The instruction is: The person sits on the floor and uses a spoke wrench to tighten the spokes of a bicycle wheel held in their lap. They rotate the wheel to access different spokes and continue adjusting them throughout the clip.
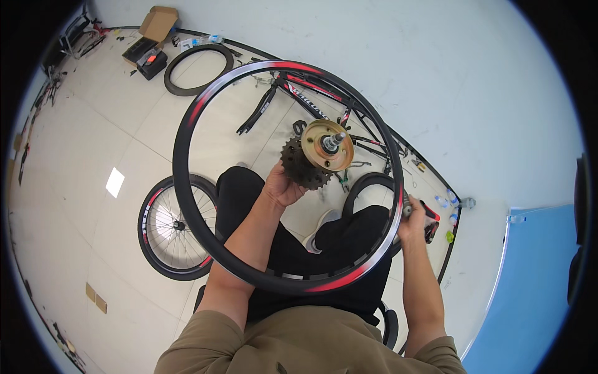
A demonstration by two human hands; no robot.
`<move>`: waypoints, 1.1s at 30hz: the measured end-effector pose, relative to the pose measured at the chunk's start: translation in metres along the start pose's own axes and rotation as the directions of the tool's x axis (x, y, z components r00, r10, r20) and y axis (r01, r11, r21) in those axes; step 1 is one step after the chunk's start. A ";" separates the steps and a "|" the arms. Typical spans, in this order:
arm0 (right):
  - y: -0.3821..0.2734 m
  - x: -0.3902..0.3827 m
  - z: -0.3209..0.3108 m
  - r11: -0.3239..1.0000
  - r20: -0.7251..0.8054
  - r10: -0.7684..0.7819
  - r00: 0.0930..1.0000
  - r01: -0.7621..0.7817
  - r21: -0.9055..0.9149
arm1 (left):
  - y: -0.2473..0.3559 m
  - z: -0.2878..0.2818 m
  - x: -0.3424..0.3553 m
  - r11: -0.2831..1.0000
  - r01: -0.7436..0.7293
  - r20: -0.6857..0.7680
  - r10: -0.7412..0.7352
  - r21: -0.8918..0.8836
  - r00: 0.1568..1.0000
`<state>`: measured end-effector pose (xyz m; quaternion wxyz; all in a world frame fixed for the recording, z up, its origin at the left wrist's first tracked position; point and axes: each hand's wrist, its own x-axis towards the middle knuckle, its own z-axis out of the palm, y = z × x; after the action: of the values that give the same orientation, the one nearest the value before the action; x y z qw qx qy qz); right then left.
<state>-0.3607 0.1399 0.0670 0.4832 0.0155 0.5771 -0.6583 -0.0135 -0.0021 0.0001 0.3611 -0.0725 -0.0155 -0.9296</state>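
A black, red and silver bicycle rim (190, 212), with no spokes visible, is raised over my lap. Within its opening, my left hand (280, 187) grips a dark toothed sprocket cluster (305, 171) from below; on top of it sits a brass-coloured flanged hub (317, 146) with a silver axle pointing up. My right hand (411, 215) is closed at the right side of the rim, with a grey object at its fingers that I cannot make out clearly.
A black-red bike frame (308, 87) lies ahead by the white wall. A spoked wheel (159, 227) lies left, a tyre (180, 56) and open cardboard box (159, 22) farther back. Bottles (451, 198) and small tools stand or lie along the right wall, near a blue surface (520, 280).
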 end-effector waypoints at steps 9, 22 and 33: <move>0.044 -0.036 0.036 0.956 -0.031 -0.192 0.981 0.180 -0.234 | 0.001 0.006 -0.005 0.996 -0.094 -0.164 0.094 0.007 0.982; 0.047 -0.031 0.030 0.947 -0.001 -0.233 0.972 0.227 -0.228 | 0.004 -0.001 -0.007 0.996 0.049 -0.058 -0.045 0.070 0.997; 0.049 -0.026 0.023 0.935 0.055 -0.222 0.973 0.229 -0.270 | -0.005 0.007 -0.004 0.992 -0.046 -0.271 0.075 0.114 0.960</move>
<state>-0.3022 0.1449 0.0533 0.4088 -0.1258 0.6548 -0.6231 -0.0133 0.0045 0.0062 0.3913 0.0759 -0.0125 -0.9170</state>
